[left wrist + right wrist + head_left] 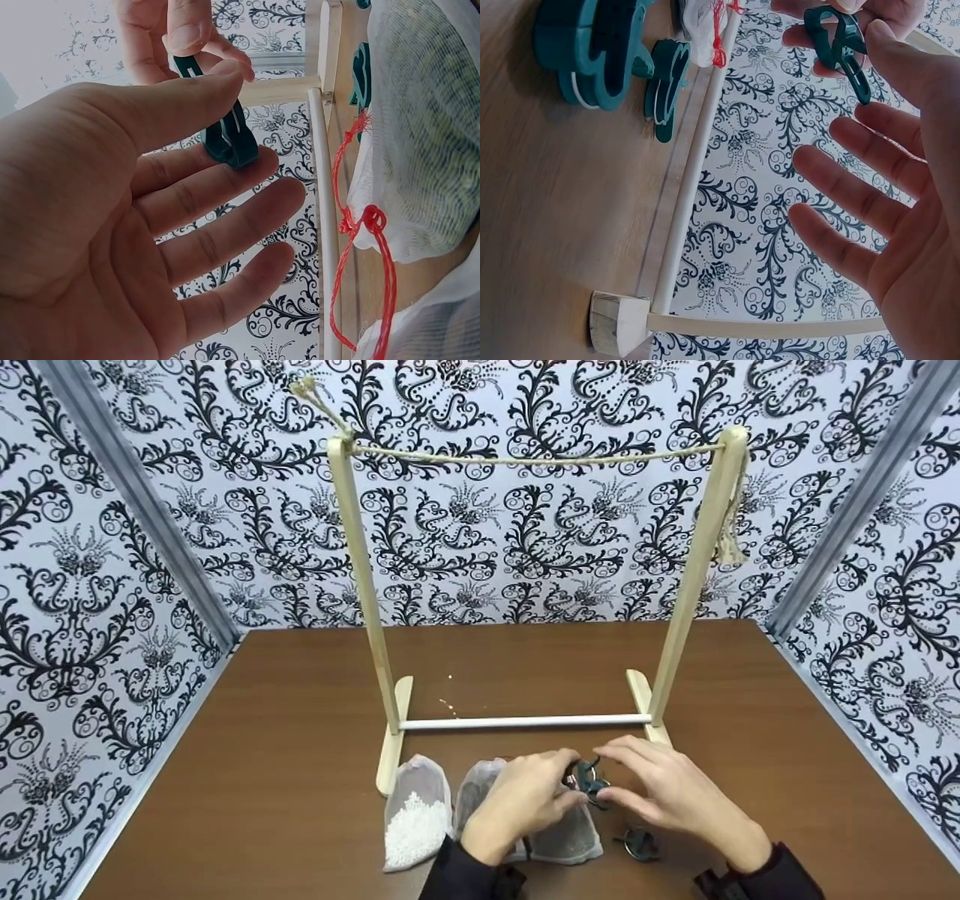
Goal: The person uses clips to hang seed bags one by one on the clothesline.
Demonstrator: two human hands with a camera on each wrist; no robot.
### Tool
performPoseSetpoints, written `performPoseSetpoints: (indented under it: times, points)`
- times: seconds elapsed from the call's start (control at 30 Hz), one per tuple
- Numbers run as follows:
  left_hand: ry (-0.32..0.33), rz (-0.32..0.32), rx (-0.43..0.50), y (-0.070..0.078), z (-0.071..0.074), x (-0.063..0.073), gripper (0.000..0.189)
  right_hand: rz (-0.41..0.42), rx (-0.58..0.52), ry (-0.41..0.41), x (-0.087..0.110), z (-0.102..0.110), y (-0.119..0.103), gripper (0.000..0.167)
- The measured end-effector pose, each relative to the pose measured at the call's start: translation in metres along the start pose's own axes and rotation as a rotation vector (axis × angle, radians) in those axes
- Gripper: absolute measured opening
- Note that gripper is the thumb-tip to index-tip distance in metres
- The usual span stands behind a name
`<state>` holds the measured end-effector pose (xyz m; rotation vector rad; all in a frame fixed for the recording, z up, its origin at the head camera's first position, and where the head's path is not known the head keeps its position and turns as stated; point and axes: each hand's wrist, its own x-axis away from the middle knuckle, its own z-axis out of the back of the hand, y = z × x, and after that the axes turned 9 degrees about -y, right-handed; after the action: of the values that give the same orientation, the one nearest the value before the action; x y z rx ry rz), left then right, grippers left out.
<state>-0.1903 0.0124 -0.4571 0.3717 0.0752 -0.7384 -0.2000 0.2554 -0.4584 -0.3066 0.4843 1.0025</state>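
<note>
Both hands meet at a dark green plastic spring clip (589, 778) above the table. My left hand (523, 789) pinches it between thumb and index finger, as the left wrist view shows, while its other fingers (225, 251) are spread straight. On the other side, my right hand (667, 787) has its thumb and index fingertip at the clip's handles, with the remaining fingers (847, 176) extended. Below the right hand another green clip (641, 844) lies on the table. The right wrist view shows a large near clip (592, 52) and a farther clip (667, 82) on the tabletop.
A mesh bag of white granules (416, 829) lies left of the hands. Beside it, partly hidden by the left hand, are bags with dark contents, one bag of green bits (427, 127) with a red drawstring (382, 255). A wooden frame (364, 585) with a rope (525, 460) stands behind.
</note>
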Motion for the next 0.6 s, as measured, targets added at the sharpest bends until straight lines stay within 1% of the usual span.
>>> performPoseSetpoints:
  times: [0.3, 0.6]
  points:
    - [-0.001, -0.013, 0.001, -0.0004, 0.0008, -0.0005, 0.042, -0.002, 0.002, -0.014, 0.0004, -0.0007, 0.0001, 0.049]
    - [0.011, -0.006, 0.047, -0.0016, -0.0005, -0.0019, 0.043, 0.003, -0.031, 0.013, -0.0007, -0.0032, 0.0013, 0.043]
